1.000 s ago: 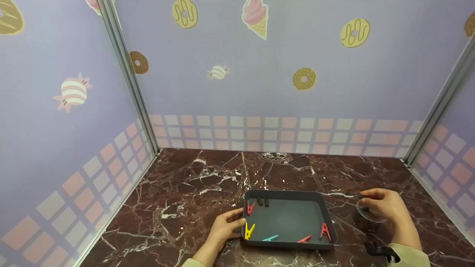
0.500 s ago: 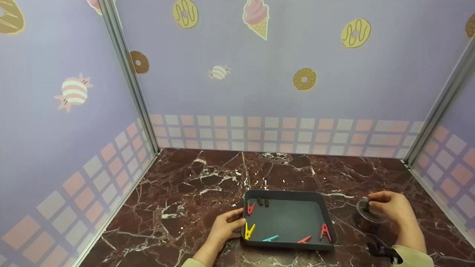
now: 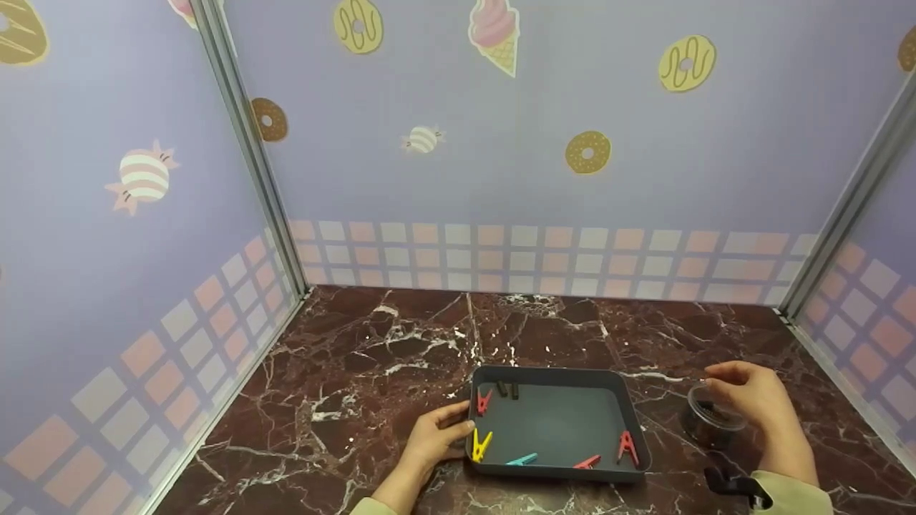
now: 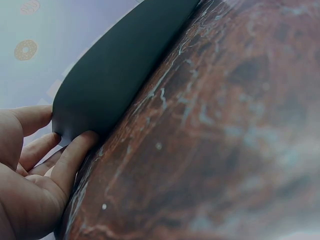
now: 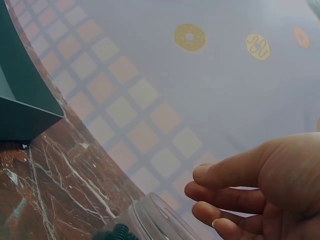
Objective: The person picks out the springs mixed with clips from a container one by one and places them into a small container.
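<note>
My left hand (image 3: 432, 438) rests against the left outer wall of a dark grey rectangular tray (image 3: 558, 472), its fingertips touching the wall. Inside lie a yellow clothespin (image 3: 481, 446), a blue clothespin (image 3: 522, 459), several red clothespins (image 3: 627, 448) and two short dark cylinders (image 3: 514, 390). To the right, my right hand (image 3: 751, 393) hovers just over the rim of a clear round jar (image 3: 708, 422). Nothing shows between its loosely bent fingers in the right wrist view. Dark ribbed, twisted pieces (image 5: 117, 233) lie in the jar; their kind is unclear.
The table (image 3: 401, 357) has a dark red marble pattern with white veins. Printed purple panels (image 3: 444, 186) enclose it at the back and both sides, with metal posts (image 3: 250, 143) at the corners. A black strap (image 3: 737, 483) sits on the right wrist.
My right hand brought a small dark piece from left of the jar to its mouth and let it go. It then lifted slightly. The left hand and tray stayed put.
</note>
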Action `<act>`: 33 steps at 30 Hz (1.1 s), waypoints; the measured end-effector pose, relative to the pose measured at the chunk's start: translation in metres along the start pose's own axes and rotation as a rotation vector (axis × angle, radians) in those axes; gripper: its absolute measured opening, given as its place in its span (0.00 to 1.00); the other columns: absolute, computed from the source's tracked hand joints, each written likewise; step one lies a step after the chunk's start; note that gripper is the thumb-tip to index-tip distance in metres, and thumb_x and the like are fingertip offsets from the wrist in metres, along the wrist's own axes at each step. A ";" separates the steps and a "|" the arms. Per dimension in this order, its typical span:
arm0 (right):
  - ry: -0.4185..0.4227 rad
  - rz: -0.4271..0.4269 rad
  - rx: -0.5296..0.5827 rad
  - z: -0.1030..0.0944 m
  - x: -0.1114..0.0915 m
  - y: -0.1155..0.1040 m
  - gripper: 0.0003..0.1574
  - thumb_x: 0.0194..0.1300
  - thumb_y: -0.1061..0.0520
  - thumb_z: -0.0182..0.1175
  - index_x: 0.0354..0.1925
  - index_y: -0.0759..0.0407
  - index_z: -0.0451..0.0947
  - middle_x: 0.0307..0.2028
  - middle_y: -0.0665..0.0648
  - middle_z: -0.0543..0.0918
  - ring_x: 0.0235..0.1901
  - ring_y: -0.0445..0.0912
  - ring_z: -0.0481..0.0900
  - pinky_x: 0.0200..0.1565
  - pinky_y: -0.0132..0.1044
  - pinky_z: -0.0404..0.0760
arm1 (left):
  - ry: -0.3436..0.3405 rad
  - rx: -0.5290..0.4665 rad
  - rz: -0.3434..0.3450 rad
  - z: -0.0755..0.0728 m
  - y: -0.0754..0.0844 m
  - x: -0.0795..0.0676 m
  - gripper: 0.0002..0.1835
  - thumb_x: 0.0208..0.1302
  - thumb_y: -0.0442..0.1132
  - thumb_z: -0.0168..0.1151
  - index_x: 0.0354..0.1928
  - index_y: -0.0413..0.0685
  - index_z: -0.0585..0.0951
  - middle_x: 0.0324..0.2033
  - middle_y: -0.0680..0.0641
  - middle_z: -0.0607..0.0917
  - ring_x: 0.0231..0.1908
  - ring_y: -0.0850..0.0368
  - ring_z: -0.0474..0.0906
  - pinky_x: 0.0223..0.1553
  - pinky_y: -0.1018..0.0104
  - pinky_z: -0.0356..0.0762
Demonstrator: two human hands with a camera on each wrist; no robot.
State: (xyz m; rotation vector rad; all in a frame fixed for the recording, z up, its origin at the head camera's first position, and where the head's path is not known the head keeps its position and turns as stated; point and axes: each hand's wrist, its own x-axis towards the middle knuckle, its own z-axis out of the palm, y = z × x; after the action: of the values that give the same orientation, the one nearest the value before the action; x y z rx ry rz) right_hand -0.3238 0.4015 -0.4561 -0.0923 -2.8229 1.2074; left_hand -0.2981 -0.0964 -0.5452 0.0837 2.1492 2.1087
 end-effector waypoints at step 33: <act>-0.030 -0.210 -0.042 0.047 0.006 -0.044 0.16 0.71 0.56 0.64 0.51 0.66 0.85 0.44 0.64 0.89 0.37 0.43 0.83 0.37 0.35 0.81 | -0.005 0.008 0.003 0.000 0.001 -0.001 0.28 0.68 0.33 0.66 0.67 0.30 0.75 0.64 0.26 0.78 0.54 0.46 0.84 0.43 0.53 0.91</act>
State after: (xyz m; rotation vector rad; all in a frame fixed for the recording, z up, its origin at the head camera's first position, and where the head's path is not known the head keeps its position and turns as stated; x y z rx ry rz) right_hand -0.3354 0.3379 -0.4557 0.2171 -2.7975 1.1135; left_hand -0.2973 -0.0967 -0.5437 0.0922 2.1560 2.1000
